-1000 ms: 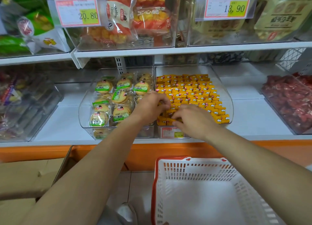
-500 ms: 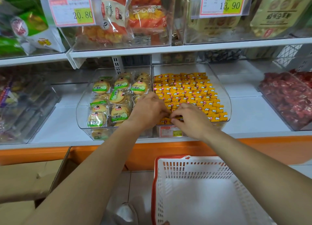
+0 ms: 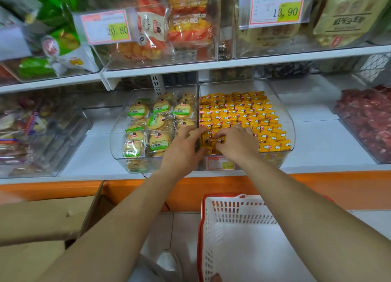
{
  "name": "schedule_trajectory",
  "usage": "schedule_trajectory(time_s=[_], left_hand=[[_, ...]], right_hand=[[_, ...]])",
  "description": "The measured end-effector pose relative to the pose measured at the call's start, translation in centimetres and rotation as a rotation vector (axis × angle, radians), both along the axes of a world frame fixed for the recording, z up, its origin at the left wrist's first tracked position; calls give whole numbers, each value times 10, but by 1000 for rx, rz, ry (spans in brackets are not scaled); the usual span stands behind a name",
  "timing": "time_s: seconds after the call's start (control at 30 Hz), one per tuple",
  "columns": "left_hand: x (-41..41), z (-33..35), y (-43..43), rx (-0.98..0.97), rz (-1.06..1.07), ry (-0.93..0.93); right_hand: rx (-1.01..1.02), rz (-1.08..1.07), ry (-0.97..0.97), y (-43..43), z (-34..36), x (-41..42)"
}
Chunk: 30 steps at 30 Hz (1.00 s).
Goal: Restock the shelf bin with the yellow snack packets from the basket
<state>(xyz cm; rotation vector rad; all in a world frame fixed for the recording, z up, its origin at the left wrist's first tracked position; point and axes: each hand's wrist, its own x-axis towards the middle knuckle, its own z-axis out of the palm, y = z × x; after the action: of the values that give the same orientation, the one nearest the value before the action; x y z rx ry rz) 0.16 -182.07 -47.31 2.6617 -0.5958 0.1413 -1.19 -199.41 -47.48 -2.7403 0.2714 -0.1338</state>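
Observation:
A clear shelf bin [image 3: 290, 120] on the lower shelf holds several rows of yellow snack packets [image 3: 243, 112]. Both my hands are at its front left corner. My left hand [image 3: 183, 148] lies along the bin's left wall, its straight fingers pressing on the packets there. My right hand [image 3: 238, 143] is curled over the front rows and pinches one yellow packet [image 3: 218, 141] between thumb and fingers. The white basket with a red rim [image 3: 202, 228] stands on the floor below my right arm; no packets show in its visible part.
Left of the bin is a clear bin of round green-labelled cakes [image 3: 156, 123]. A bin of red-wrapped sweets [image 3: 368, 120] sits at the right. The upper shelf edge [image 3: 232, 64] overhangs the bins. An open cardboard box [image 3: 42, 218] stands at lower left, beside my shoe [image 3: 167, 260].
Both hands stay at the bin's front left corner and have shifted only slightly among the packets. The view has tilted a little.

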Motion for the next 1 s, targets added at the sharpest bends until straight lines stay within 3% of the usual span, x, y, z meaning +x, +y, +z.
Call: schedule_trajectory(time_s=[0.1,0.23,0.3,0.4,0.53,0.6,0.73,0.77,0.9,1.0], left_hand=[[-8,9,-10,-170,169,117],[-8,14,-18,-90,326,243],[-5,15,-22,-106,369,275],[2,17,-32,-109,432,270],[4,19,-39,-25,451,210],[-8,23,-32,-21,391,188],[-72,11,6,-40,167,-138],[-92,1,15,-17,126,-116],[-148,-68,31,232,184,470],[-164,-114,48,437,176,659]], right_hand=[[-12,34,-43,2,6,-8],[14,78,-342,-7,2,-54],[80,121,-373,-14,-11,-82],[180,150,-185,-36,-38,-117],[161,171,107,-59,-71,-139],[221,163,215,-60,-85,-141],[316,187,356,-49,-125,-142],[339,205,389,-43,-138,-144],[424,282,543,-12,-205,-159],[457,320,708,8,-253,-165]])
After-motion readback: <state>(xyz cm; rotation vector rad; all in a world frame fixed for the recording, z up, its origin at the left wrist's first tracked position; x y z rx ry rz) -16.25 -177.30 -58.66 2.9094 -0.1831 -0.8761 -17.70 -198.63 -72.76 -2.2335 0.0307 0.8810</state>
